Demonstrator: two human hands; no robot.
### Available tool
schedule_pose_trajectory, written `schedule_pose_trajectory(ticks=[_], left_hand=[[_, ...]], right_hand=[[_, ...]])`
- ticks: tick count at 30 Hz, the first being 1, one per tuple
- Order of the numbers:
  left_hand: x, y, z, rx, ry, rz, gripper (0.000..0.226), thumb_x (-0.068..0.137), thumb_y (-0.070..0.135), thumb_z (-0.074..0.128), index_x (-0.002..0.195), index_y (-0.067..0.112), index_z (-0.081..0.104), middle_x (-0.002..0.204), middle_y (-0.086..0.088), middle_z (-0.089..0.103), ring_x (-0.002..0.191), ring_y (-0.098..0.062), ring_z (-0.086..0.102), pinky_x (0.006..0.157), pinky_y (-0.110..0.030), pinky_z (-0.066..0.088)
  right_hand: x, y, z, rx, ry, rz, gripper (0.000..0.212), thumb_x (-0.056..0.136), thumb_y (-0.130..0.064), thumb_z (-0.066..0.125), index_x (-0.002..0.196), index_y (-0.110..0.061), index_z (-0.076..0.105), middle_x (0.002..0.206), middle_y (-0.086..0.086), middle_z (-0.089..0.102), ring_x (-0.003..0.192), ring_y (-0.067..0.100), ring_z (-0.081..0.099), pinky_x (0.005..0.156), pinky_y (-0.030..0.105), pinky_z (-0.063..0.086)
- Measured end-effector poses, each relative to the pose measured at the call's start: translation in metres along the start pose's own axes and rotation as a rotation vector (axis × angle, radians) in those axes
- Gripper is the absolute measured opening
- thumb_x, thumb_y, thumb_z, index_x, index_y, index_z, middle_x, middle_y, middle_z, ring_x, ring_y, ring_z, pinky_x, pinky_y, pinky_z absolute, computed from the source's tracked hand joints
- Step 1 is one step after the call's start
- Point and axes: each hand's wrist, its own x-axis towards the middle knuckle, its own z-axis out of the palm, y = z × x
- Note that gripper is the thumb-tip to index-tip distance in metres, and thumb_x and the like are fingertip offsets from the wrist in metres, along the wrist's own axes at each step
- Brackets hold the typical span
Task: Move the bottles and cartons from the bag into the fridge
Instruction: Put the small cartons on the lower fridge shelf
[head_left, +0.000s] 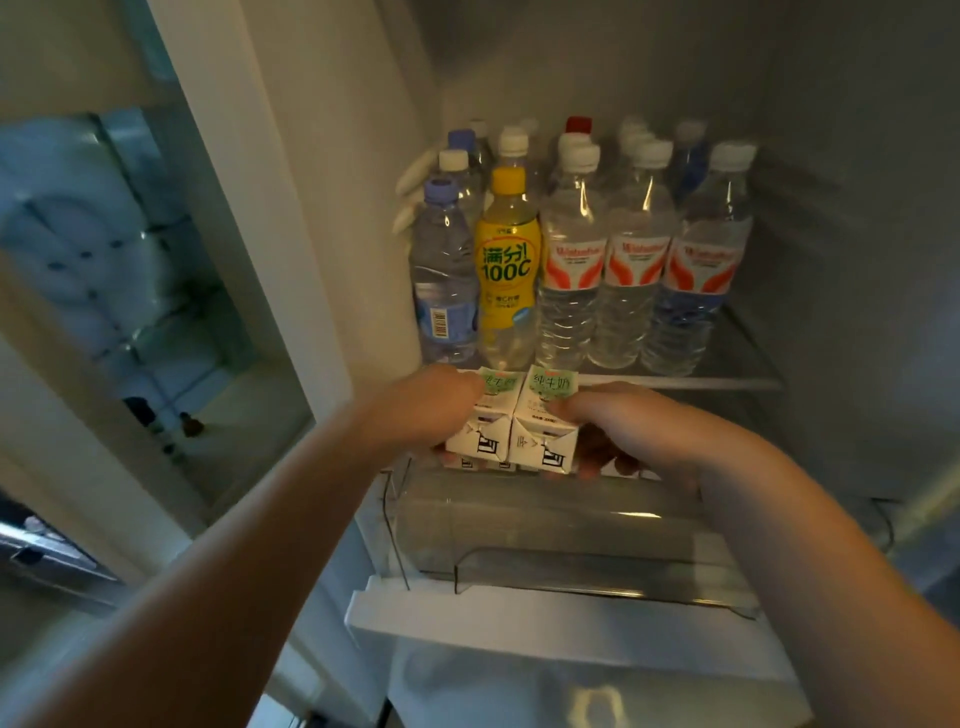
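Fingers (470, 387) of the left hand (415, 410) curl over the left side of a block of small milk cartons (514, 426), while the right hand (639, 431) closes on the block's right side, its fingertips pressed to the underside at about 5 o'clock of the cartons. Both hands grip the cartons between them, held just in front of the glass shelf (727, 382) edge at the middle of the view.

The fridge (857, 260) interior fills the upper right, from 12 to 3 o'clock. Its open door (130, 260) stands at 9 o'clock, with blurred white shapes behind the door's clear panel. At 6 o'clock, below the hands, sits a clear plastic drawer (571, 535) above a white ledge.

On the shelf at 12 o'clock stand rows of bottles, touching one another. In the front row, three clear water bottles with red and white labels (636, 260) stand to the right, a yellow drink bottle (506, 270) just left of them, and a blue-capped water bottle (444, 275) at the far left. More capped bottles stand behind, one with a red cap (578, 124).
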Motion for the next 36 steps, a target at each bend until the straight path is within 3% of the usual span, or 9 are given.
schedule_pose_trajectory(ticks=[4,10,16,19,21,24,28,32,36], left_hand=[[0.012,0.0,0.0,0.067,-0.153,-0.093,0.041,0.103,0.021,0.03,0.082,0.005,0.06,0.039,0.001,0.058,0.026,-0.008,0.043,0.037,-0.021,0.028],[0.033,-0.009,0.01,0.053,-0.342,-0.249,0.043,0.106,0.024,0.026,0.111,-0.005,0.058,0.076,-0.019,0.073,0.049,-0.02,0.059,0.035,-0.022,0.034],[0.051,-0.014,0.024,0.154,-0.422,-0.352,0.038,0.105,0.023,0.028,0.108,0.0,0.059,0.078,-0.017,0.072,0.06,-0.026,0.068,0.052,-0.031,0.053],[0.057,-0.013,0.031,0.18,-0.448,-0.388,0.025,0.105,0.018,0.037,0.112,0.002,0.055,0.059,-0.013,0.069,0.049,-0.027,0.068,0.045,-0.034,0.056],[0.06,-0.016,0.038,0.18,-0.482,-0.427,0.019,0.104,0.017,0.041,0.115,0.005,0.051,0.068,-0.015,0.072,0.059,-0.03,0.071,0.045,-0.042,0.057],[0.062,-0.022,0.048,0.255,-0.519,-0.49,0.031,0.102,0.01,0.04,0.131,0.001,0.043,0.094,-0.022,0.069,0.087,-0.04,0.069,0.068,-0.053,0.06],[0.061,-0.022,0.048,0.425,-0.496,-0.394,0.016,0.102,0.012,0.043,0.102,-0.001,0.053,0.077,-0.014,0.068,0.066,-0.026,0.069,0.059,-0.035,0.057],[0.07,-0.026,0.05,0.686,-0.439,-0.189,0.034,0.1,0.02,0.049,0.13,0.005,0.057,0.131,-0.012,0.06,0.12,-0.028,0.059,0.094,-0.035,0.049],[0.067,-0.023,0.047,0.874,-0.442,-0.075,0.031,0.099,0.021,0.053,0.126,0.007,0.058,0.117,-0.008,0.063,0.099,-0.023,0.059,0.085,-0.032,0.05]], right_hand=[[0.024,0.001,-0.004,-0.03,-0.176,0.154,0.04,0.102,-0.039,0.04,0.109,-0.013,0.07,0.098,0.009,0.076,0.061,0.009,0.06,0.056,0.024,0.033],[0.061,0.001,-0.012,-0.205,-0.492,0.341,0.058,0.095,-0.06,0.04,0.12,-0.015,0.066,0.107,0.011,0.073,0.079,0.015,0.068,0.059,0.022,0.041],[0.092,0.0,-0.002,-0.296,-0.662,0.507,0.065,0.091,-0.062,0.044,0.128,-0.011,0.061,0.113,0.013,0.068,0.084,0.018,0.066,0.065,0.023,0.047],[0.103,0.001,0.0,-0.262,-0.738,0.55,0.065,0.085,-0.056,0.054,0.131,-0.011,0.059,0.117,0.013,0.067,0.088,0.02,0.067,0.066,0.022,0.05],[0.108,0.004,0.002,-0.225,-0.771,0.569,0.061,0.082,-0.051,0.06,0.128,-0.011,0.06,0.113,0.013,0.068,0.089,0.022,0.067,0.07,0.023,0.051],[0.114,0.012,0.011,-0.225,-0.797,0.579,0.054,0.083,-0.044,0.063,0.125,-0.01,0.061,0.11,0.015,0.068,0.094,0.025,0.063,0.08,0.03,0.048],[0.12,0.022,0.019,-0.267,-0.781,0.59,0.053,0.09,-0.039,0.058,0.132,-0.006,0.058,0.116,0.015,0.065,0.102,0.028,0.06,0.088,0.037,0.047],[0.12,0.031,0.011,-0.224,-0.676,0.535,0.036,0.099,-0.03,0.047,0.12,-0.006,0.064,0.114,0.015,0.069,0.099,0.028,0.065,0.085,0.037,0.051],[0.126,0.038,0.01,-0.124,-0.537,0.499,0.033,0.101,-0.02,0.04,0.113,-0.003,0.066,0.11,0.018,0.071,0.1,0.029,0.067,0.084,0.038,0.054]])
